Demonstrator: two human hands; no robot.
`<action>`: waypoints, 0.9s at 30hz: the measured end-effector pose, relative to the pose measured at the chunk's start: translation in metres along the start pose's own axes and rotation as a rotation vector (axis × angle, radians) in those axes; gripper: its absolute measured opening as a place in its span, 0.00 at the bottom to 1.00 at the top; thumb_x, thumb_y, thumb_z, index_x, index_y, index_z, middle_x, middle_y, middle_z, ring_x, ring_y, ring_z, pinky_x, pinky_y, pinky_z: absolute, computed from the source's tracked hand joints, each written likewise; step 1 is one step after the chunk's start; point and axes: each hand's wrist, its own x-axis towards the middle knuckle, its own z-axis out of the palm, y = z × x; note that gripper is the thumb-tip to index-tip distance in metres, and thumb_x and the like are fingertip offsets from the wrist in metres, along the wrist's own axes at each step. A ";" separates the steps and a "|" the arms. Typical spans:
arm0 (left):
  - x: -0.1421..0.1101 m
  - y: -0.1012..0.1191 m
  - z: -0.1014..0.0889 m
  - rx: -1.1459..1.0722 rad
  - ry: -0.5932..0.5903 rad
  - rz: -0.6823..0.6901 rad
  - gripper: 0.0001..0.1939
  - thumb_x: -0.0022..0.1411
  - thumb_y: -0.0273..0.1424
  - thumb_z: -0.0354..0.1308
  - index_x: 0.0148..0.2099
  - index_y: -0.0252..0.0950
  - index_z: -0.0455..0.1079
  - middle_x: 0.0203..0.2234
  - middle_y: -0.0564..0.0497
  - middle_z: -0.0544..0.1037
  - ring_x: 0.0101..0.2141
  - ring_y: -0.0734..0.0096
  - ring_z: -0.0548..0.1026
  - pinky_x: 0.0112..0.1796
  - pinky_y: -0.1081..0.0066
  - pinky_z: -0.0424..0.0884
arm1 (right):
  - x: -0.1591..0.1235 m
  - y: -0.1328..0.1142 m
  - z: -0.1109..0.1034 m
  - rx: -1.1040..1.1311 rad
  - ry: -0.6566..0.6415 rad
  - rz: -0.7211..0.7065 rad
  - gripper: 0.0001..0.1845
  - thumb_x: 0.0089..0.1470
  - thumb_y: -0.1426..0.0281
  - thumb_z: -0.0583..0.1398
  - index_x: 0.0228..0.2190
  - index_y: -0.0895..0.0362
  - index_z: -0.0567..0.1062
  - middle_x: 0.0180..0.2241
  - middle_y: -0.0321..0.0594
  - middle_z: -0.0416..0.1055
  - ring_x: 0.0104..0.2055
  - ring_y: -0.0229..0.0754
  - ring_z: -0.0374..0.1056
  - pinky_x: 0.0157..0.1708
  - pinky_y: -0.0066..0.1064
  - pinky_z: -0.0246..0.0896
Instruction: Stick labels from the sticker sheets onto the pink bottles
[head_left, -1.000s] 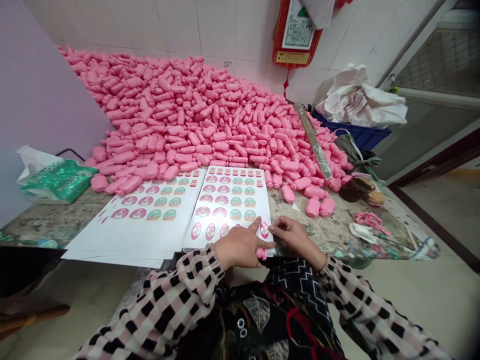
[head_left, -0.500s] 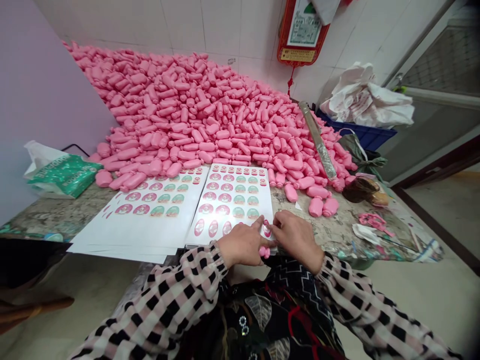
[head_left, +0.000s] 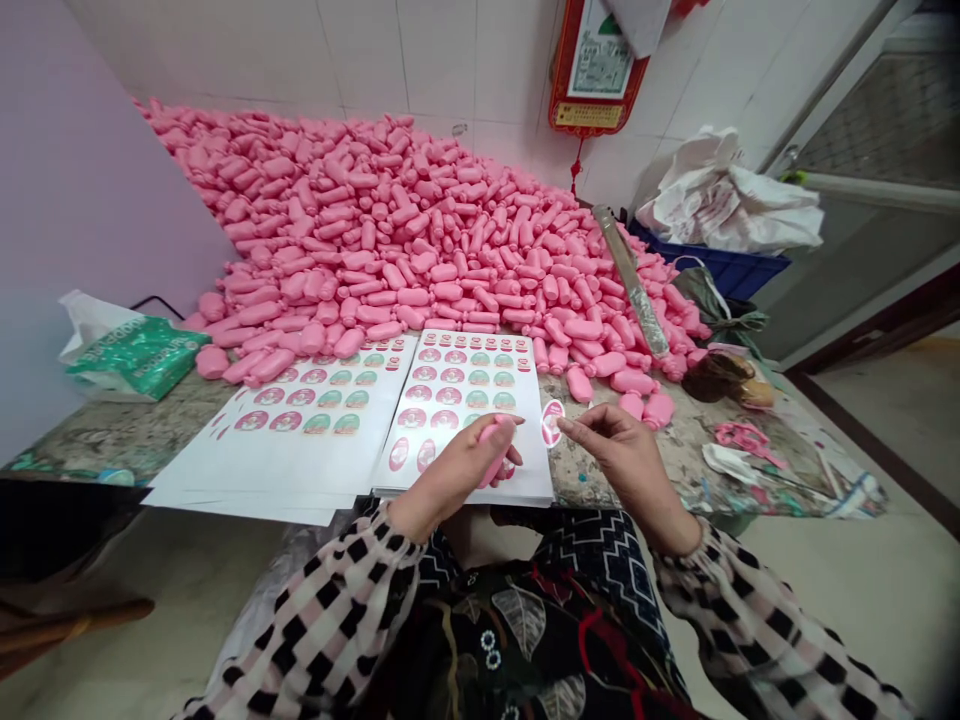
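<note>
My left hand (head_left: 457,465) is wrapped round a small pink bottle (head_left: 496,447), holding it above the right-hand stack of sticker sheets (head_left: 517,482). Between the thumb and fingertips of my right hand (head_left: 626,460) is an oval pink-and-white sticker (head_left: 553,424), pinched at its right edge and free of the sheet. A short gap separates the sticker from the bottle. Rows of pink and green stickers cover the top sheet; its lower right part is hidden behind my left hand.
A big heap of pink bottles (head_left: 360,220) fills the back of the table, with a taped bar (head_left: 631,285) lying on it. More sticker sheets (head_left: 262,470) lie at left beside a green tissue pack (head_left: 139,355). A blue crate (head_left: 739,268) stands at back right.
The oval sticker has come off the sheet in my right hand, which has moved right and slightly up. My left hand has turned upward, showing the bottle in its grip.
</note>
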 end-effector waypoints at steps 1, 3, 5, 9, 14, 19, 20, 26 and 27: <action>-0.001 0.001 0.003 -0.231 0.026 -0.068 0.28 0.56 0.53 0.49 0.49 0.37 0.65 0.27 0.50 0.72 0.24 0.75 0.69 0.26 0.74 0.64 | -0.004 -0.005 0.005 0.051 -0.027 0.005 0.17 0.41 0.56 0.65 0.22 0.57 0.69 0.20 0.32 0.64 0.22 0.34 0.56 0.23 0.27 0.51; -0.001 0.003 0.009 -0.588 0.074 -0.173 0.27 0.55 0.55 0.48 0.44 0.37 0.65 0.25 0.52 0.70 0.21 0.77 0.68 0.21 0.77 0.62 | -0.012 -0.013 0.016 0.098 -0.097 0.012 0.17 0.41 0.58 0.66 0.21 0.57 0.69 0.20 0.32 0.65 0.23 0.34 0.57 0.24 0.27 0.52; 0.000 0.004 0.014 -0.758 0.123 -0.232 0.26 0.55 0.54 0.50 0.42 0.36 0.65 0.24 0.53 0.70 0.21 0.77 0.68 0.20 0.77 0.62 | -0.019 -0.019 0.026 0.115 -0.151 0.017 0.16 0.41 0.58 0.66 0.21 0.57 0.70 0.20 0.32 0.66 0.23 0.34 0.58 0.25 0.27 0.54; 0.000 0.002 0.019 -0.809 0.092 -0.265 0.26 0.57 0.52 0.48 0.41 0.33 0.66 0.18 0.55 0.67 0.17 0.77 0.67 0.18 0.77 0.63 | -0.025 -0.018 0.036 0.097 -0.180 0.016 0.15 0.41 0.59 0.66 0.22 0.57 0.71 0.22 0.34 0.70 0.24 0.35 0.60 0.26 0.27 0.55; 0.000 -0.002 0.019 -0.795 0.087 -0.225 0.25 0.57 0.52 0.50 0.40 0.33 0.67 0.17 0.55 0.66 0.16 0.78 0.66 0.19 0.77 0.63 | -0.025 -0.012 0.038 0.074 -0.193 0.017 0.15 0.43 0.58 0.65 0.22 0.57 0.71 0.21 0.34 0.71 0.24 0.36 0.64 0.27 0.28 0.58; -0.001 0.000 0.023 -0.770 0.109 -0.199 0.25 0.56 0.52 0.50 0.40 0.33 0.67 0.18 0.55 0.66 0.17 0.78 0.66 0.18 0.77 0.64 | -0.028 -0.011 0.041 0.136 -0.244 0.043 0.14 0.45 0.59 0.63 0.23 0.56 0.70 0.21 0.35 0.73 0.23 0.38 0.68 0.28 0.31 0.61; -0.001 0.000 0.023 -0.767 0.110 -0.194 0.26 0.56 0.52 0.50 0.40 0.33 0.67 0.19 0.55 0.66 0.17 0.78 0.66 0.18 0.77 0.64 | -0.028 -0.011 0.041 0.143 -0.249 0.042 0.14 0.46 0.59 0.63 0.23 0.56 0.69 0.21 0.35 0.73 0.23 0.39 0.68 0.28 0.31 0.62; -0.010 0.001 0.019 -0.621 0.004 -0.166 0.24 0.54 0.49 0.57 0.46 0.36 0.64 0.25 0.54 0.70 0.24 0.74 0.72 0.27 0.70 0.71 | -0.032 -0.010 0.037 -0.042 -0.229 -0.003 0.14 0.48 0.57 0.61 0.23 0.55 0.70 0.22 0.36 0.72 0.24 0.38 0.67 0.27 0.29 0.60; -0.013 0.000 0.017 -0.577 -0.026 -0.170 0.23 0.53 0.44 0.60 0.47 0.38 0.62 0.27 0.54 0.70 0.25 0.73 0.73 0.29 0.68 0.72 | -0.033 -0.011 0.035 -0.139 -0.218 -0.040 0.14 0.49 0.57 0.60 0.24 0.55 0.70 0.23 0.36 0.72 0.25 0.38 0.66 0.27 0.29 0.58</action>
